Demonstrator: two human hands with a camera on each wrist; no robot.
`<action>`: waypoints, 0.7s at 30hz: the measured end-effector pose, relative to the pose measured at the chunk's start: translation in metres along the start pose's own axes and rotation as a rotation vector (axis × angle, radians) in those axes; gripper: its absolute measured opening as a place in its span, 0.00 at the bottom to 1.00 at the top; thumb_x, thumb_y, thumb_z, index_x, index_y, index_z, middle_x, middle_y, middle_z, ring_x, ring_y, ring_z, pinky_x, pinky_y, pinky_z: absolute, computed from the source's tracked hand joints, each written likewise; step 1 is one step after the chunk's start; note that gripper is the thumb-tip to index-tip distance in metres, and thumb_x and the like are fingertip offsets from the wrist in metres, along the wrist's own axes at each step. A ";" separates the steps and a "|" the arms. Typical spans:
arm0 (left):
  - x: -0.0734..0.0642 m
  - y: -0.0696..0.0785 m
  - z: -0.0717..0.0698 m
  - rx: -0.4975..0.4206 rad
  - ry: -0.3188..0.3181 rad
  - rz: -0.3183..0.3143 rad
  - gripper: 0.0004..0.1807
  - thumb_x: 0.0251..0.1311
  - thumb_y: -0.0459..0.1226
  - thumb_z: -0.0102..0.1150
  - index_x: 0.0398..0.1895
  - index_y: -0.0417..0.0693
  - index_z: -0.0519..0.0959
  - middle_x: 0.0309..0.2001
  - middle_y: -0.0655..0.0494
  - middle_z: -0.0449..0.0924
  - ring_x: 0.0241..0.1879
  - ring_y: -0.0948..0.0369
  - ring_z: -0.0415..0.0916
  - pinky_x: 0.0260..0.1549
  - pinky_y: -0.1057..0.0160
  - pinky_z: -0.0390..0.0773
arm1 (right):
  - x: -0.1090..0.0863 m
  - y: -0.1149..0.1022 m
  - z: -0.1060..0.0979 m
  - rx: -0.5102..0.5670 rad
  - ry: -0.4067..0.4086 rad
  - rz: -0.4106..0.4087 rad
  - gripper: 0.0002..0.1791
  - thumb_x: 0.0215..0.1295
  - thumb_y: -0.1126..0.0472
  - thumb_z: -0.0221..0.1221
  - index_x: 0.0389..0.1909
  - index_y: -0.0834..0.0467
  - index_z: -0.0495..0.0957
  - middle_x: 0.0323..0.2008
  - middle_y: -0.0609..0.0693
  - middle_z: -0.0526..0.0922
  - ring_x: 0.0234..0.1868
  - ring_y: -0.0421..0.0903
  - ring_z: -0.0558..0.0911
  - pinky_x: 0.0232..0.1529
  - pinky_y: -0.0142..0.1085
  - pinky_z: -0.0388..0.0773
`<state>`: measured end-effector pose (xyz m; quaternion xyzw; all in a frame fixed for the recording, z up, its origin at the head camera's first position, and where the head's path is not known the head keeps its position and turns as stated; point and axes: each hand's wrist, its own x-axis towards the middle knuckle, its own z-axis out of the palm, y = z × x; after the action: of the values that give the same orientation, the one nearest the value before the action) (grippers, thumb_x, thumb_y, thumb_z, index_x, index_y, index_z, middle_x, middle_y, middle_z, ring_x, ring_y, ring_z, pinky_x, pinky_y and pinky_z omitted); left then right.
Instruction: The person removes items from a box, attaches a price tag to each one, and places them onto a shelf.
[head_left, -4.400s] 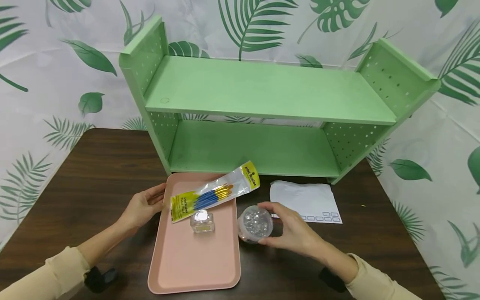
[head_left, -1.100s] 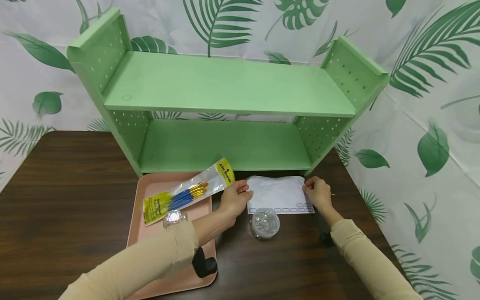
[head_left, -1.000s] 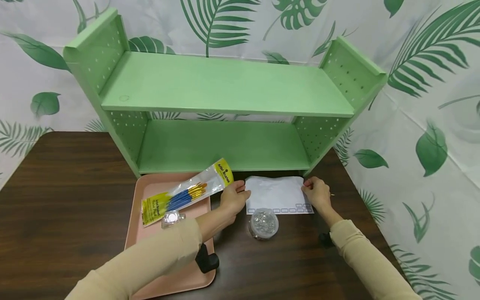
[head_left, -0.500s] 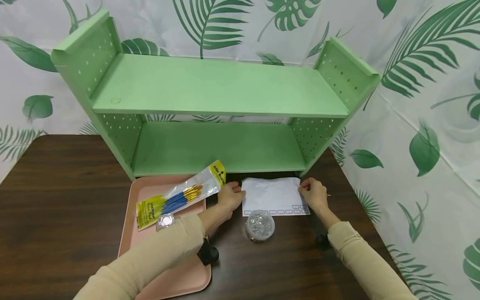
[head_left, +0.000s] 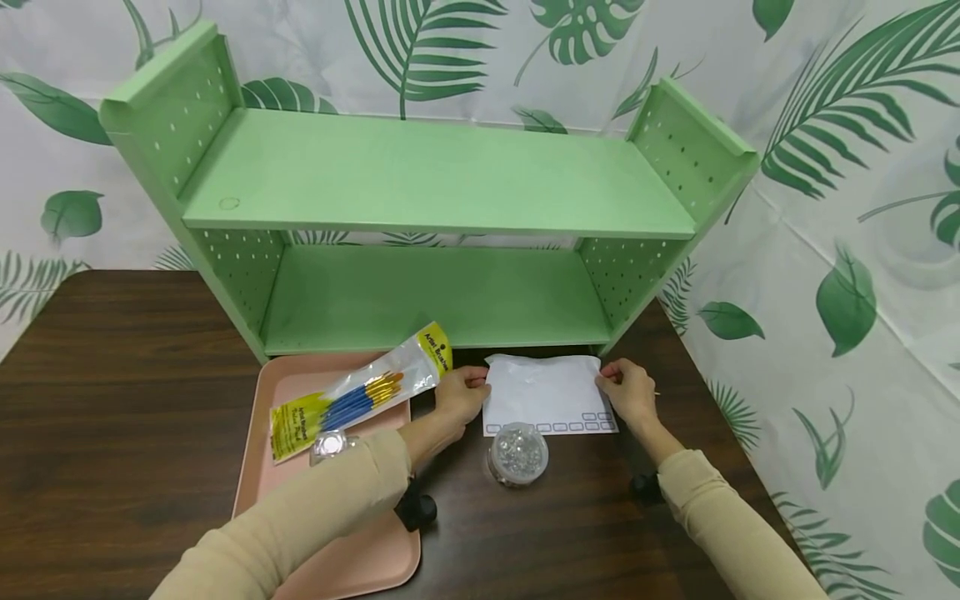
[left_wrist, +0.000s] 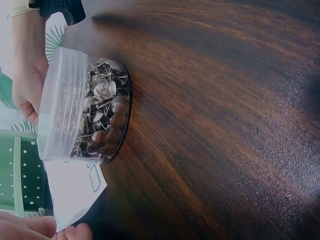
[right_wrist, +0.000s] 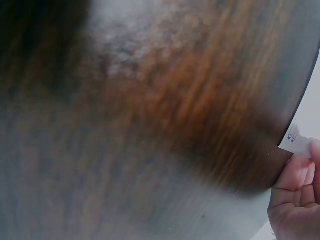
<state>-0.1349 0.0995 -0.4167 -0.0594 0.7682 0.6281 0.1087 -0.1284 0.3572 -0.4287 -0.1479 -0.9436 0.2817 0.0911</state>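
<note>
A: What sits nearest the person?

B: The pink tray (head_left: 375, 554), low on the left, partly under the left sleeve (head_left: 315, 508). It bears a small clear box (head_left: 328, 447) and a packet of brushes (head_left: 360, 400), laid aslant with its top end past the right rim, probably because it's too long to lie straight across.

A: And the capped jar (head_left: 517, 454)?

B: On the dark table (head_left: 577, 517), right of the tray, with metal tacks (left_wrist: 102, 107) inside. From the head view it hides part of the sheet's printed row; I can't tell if the 2 touch.

A: How is the white sheet (head_left: 547, 392) held?

B: By 2 opposite edges, just behind the jar. The left hand (head_left: 459, 398) pinches the left edge, the right hand (head_left: 632, 393) the right, fingers and thumb closed narrow on it. I'd judge that 2-sided hold keeps it level and straight.

A: Farther back?

B: A green shelf unit (head_left: 442, 171) with 2 levels, just beyond the sheet, before a leaf-print cloth (head_left: 795, 283).
</note>
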 end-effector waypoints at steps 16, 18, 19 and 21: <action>-0.008 0.002 0.000 0.017 0.058 0.084 0.07 0.56 0.26 0.56 0.37 0.37 0.81 0.33 0.45 0.82 0.35 0.56 0.77 0.32 0.66 0.75 | -0.003 0.004 -0.004 0.182 -0.003 0.049 0.06 0.62 0.68 0.59 0.37 0.68 0.75 0.32 0.60 0.79 0.27 0.42 0.74 0.24 0.25 0.72; -0.008 0.002 0.001 0.022 0.071 0.097 0.06 0.56 0.26 0.56 0.36 0.37 0.80 0.33 0.46 0.82 0.36 0.55 0.78 0.35 0.64 0.76 | -0.003 0.005 -0.004 0.208 0.002 0.050 0.07 0.62 0.68 0.58 0.37 0.68 0.75 0.32 0.60 0.78 0.28 0.42 0.73 0.24 0.24 0.72; -0.009 0.002 0.001 0.027 0.076 0.103 0.06 0.56 0.26 0.56 0.36 0.37 0.80 0.33 0.46 0.82 0.36 0.55 0.78 0.37 0.62 0.76 | -0.003 0.006 -0.005 0.220 0.002 0.054 0.07 0.62 0.68 0.58 0.37 0.68 0.75 0.32 0.60 0.78 0.28 0.41 0.73 0.25 0.24 0.73; -0.011 0.002 0.000 0.033 0.086 0.118 0.06 0.55 0.26 0.57 0.35 0.37 0.80 0.33 0.46 0.83 0.36 0.55 0.78 0.39 0.60 0.76 | -0.004 0.006 -0.005 0.253 0.006 0.062 0.07 0.62 0.68 0.58 0.37 0.69 0.75 0.33 0.60 0.78 0.28 0.40 0.73 0.26 0.23 0.73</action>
<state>-0.1251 0.0999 -0.4120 -0.0390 0.7847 0.6174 0.0393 -0.1220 0.3637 -0.4282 -0.1652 -0.8953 0.4006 0.1031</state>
